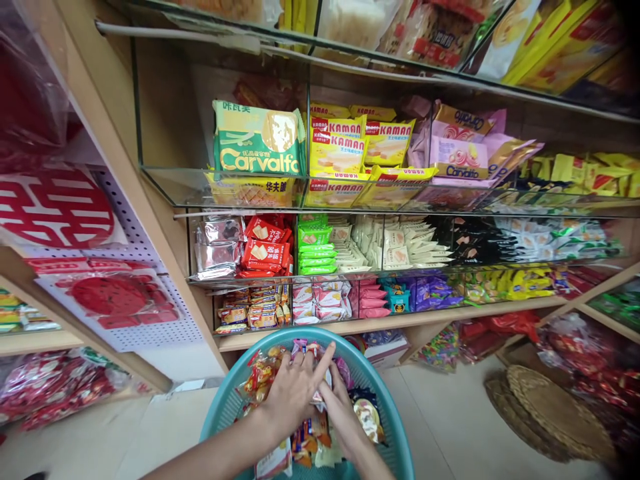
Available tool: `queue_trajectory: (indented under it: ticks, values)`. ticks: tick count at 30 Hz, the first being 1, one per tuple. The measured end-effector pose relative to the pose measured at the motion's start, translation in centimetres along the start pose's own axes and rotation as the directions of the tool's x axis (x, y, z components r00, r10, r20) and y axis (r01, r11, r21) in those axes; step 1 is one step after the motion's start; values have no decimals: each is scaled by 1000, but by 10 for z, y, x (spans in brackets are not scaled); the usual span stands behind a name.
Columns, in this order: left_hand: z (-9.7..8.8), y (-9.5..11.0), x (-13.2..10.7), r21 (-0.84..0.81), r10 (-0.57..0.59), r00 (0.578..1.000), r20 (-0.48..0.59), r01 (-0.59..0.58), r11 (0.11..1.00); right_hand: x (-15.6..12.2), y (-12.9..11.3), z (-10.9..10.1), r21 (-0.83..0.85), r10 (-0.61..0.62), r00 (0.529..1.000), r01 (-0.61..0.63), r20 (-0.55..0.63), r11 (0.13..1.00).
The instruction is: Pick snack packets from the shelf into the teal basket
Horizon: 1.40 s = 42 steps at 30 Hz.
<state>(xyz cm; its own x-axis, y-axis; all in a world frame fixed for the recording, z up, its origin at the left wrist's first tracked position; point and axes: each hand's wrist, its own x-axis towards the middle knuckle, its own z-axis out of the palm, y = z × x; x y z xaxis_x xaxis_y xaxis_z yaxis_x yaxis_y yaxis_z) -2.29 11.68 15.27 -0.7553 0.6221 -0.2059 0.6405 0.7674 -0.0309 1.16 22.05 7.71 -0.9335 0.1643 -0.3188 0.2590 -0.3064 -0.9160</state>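
Note:
A teal plastic basket (385, 393) sits low in front of me, filled with several small snack packets (260, 373). My left hand (293, 387) lies flat on the pile, fingers spread toward the basket's far side, pressing on pink and white packets. My right hand (343, 410) is beside it, partly under the left hand's fingers, reaching into the same packets. Whether either hand actually grips a packet is hidden. Straight ahead stands a wooden shelf unit with glass compartments full of wafers and biscuits.
Green Carvalfa packs (257, 140) and yellow Kaman packs (340, 143) fill the upper glass shelf. Small sachets (320, 300) fill the lower bins. Red paper decorations (55, 207) hang on a pegboard at left. Woven mats (545, 410) lie on the tiled floor at right.

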Motion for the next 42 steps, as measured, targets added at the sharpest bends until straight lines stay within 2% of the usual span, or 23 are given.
queue_trajectory:
  ticks: [5,8,12,16,19,22,26,29,32,35,39,42]
  values:
    - [6,-5,0,4,16,999,-48,-16,1000,-2,-1,2,53,-18,1000,18,-7,998]
    - [4,-12,-2,-32,11,997,-72,-13,999,-2,-3,3,128,-21,999,15,49,992]
    - [1,-26,-9,-171,-14,997,-81,0,985,-2,-5,4,211,4,991,-33,137,977]
    - [6,-45,-24,-347,-67,994,-91,31,937,-2,-6,2,174,14,974,-54,226,983]
    - [22,-58,-44,-446,-130,990,-54,93,890,2,-5,0,156,4,985,-31,173,987]
    - [44,-60,-64,-451,-184,982,49,186,873,8,-2,-4,157,-9,996,-4,83,988]
    - [68,-42,-76,-394,-182,962,202,250,884,12,1,-10,173,-41,998,33,39,984]
    - [78,-27,-73,-306,-194,948,253,269,913,11,1,-11,181,-50,998,42,39,983]
    - [89,-20,-65,-258,-184,955,234,244,935,10,-1,-10,201,-44,998,34,44,979]
    - [110,-19,-58,-212,-191,965,182,228,950,12,-2,-9,206,-41,998,32,42,978]
    - [140,-17,-53,-137,-217,975,46,221,966,12,-1,-11,205,-49,998,39,45,978]
    - [151,-14,-54,-83,-220,975,-36,216,973,10,-1,-12,217,-63,997,51,50,975]
